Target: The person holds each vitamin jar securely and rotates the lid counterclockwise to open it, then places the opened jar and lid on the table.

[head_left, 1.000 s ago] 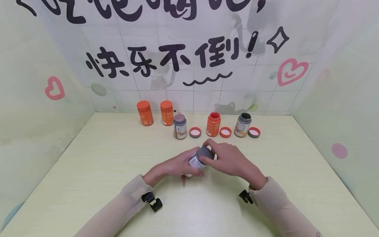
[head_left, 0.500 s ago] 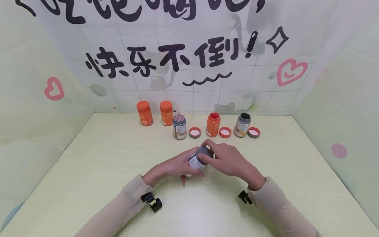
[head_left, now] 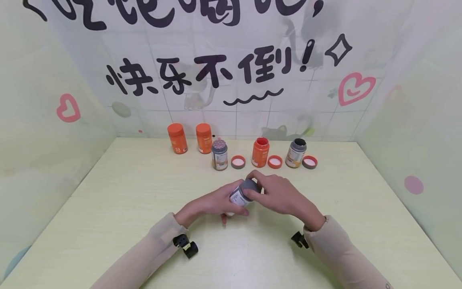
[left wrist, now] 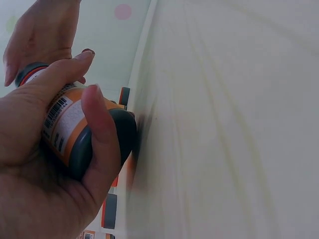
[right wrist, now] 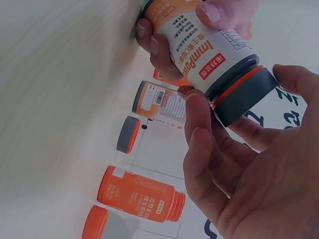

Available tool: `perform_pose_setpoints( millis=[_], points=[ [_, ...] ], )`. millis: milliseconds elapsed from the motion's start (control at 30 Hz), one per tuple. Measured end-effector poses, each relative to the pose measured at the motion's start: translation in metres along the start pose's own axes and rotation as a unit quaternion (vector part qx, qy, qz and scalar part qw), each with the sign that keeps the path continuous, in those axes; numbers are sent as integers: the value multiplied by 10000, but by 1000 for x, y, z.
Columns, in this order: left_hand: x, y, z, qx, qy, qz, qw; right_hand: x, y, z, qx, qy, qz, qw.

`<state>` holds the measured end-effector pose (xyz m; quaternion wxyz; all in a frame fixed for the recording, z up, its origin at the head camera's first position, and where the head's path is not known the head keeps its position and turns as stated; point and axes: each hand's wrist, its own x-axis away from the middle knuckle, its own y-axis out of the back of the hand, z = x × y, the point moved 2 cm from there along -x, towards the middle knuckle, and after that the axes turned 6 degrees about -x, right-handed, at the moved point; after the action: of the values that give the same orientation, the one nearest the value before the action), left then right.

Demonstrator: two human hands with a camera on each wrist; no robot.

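My left hand (head_left: 216, 200) grips a grey supplement bottle (head_left: 238, 198) with a white and orange label, fingers and thumb wrapped round its body. The bottle is tilted, its capped end pointing up and to the right. My right hand (head_left: 283, 194) holds the dark grey cap (right wrist: 246, 97) between thumb and fingers. In the right wrist view, the cap sits at the bottle's neck, with a thin orange-red band showing beside it. The left wrist view has the bottle's dark base (left wrist: 102, 144) toward the camera; part of the label is hidden by the fingers.
Along the back stand two lidded orange bottles (head_left: 177, 138), a grey bottle with a covered mouth (head_left: 219, 155), an open orange bottle (head_left: 260, 153) and an open grey bottle (head_left: 296, 153). Upturned caps (head_left: 275, 161) lie beside the last three. A printed wall (head_left: 234, 120) closes off the back.
Hands and bottle keep almost the same place. The right thumb shifts slightly on the cap, and the head view drifts a little.
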<state>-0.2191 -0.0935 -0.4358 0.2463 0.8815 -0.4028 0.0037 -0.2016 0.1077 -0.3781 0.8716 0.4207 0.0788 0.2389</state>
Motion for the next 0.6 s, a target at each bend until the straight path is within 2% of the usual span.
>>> perform_pose_setpoints(
  millis=[333,600],
  points=[
    [-1,0,-3,-38,-59,-40,10000,1,5,-3,30,-105,-86,9999],
    [0,0,-2,-32,-1,-36,10000,1,6,-2,-47,110,136,9998]
  ],
)
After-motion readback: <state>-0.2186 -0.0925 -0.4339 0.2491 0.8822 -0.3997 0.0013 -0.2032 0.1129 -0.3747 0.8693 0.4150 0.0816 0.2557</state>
